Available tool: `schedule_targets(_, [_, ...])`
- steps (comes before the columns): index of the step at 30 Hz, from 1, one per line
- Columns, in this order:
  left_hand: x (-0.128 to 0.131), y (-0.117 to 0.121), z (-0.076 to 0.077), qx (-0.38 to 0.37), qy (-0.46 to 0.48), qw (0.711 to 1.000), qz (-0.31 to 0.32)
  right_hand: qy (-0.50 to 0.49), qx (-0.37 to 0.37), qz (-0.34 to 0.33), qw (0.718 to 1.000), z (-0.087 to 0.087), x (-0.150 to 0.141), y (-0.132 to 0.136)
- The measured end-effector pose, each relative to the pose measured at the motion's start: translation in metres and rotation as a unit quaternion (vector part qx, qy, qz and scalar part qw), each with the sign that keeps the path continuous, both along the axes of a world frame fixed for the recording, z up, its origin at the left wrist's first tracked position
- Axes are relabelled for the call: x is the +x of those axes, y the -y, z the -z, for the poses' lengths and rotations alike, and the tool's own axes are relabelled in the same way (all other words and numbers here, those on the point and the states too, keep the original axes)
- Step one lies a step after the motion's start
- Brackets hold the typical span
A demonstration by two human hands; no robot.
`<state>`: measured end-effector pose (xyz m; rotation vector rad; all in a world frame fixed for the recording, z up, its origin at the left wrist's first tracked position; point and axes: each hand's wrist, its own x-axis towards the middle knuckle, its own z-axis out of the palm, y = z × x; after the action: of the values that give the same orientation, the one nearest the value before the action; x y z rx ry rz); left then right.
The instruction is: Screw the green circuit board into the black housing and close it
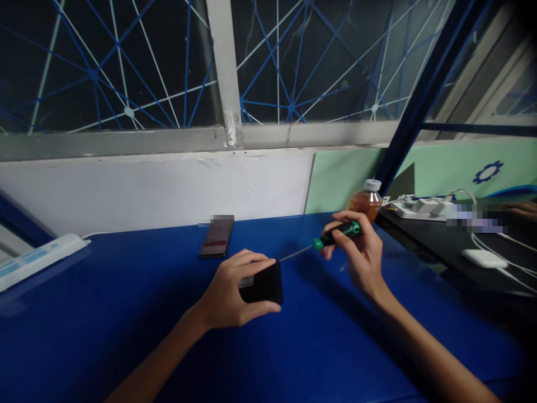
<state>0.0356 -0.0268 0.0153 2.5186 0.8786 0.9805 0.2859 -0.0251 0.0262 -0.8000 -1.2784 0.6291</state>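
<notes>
A white power strip lies at the far left of a blue counter; a dark phone rests farther along. The left hand braces a flat black case on the counter, fingers across its far side, thumb along the near edge. A screwdriver slants down to the case's far right corner, just beside the index fingertip; whether its tip is seated is too small to tell. The right hand grips the green-and-black handle, a bottle standing beyond. Good practice here calls for a firm left hold, a more upright shaft, straight, even pressure and fingertips clear of a slip.
</notes>
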Motion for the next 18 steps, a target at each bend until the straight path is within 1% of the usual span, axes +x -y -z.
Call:
schedule_targets(7, [0.0,-0.0001,0.0004,-0.009,-0.002,1.0,-0.001,0.045,-0.023,0.092,0.994,-0.002,-0.001,0.0004])
schedule_targets(8, [-0.0001,-0.0004,0.0007,-0.009,-0.001,1.0,-0.001,0.048,-0.025,0.09,0.994,-0.0016,-0.0002,0.0])
schedule_targets(12, [-0.0009,-0.0012,0.0013,-0.003,0.003,1.0,0.0,0.038,-0.014,0.027,0.999,-0.0004,0.0026,-0.0009])
schedule_targets(13, [-0.001,-0.0013,0.0011,-0.002,0.002,1.0,0.0,0.036,-0.012,0.022,0.999,-0.0005,0.0026,-0.0007])
schedule_targets(18, [-0.0012,-0.0014,0.0001,-0.002,-0.008,1.0,-0.005,0.056,-0.021,0.067,0.996,-0.0023,-0.0004,0.0012])
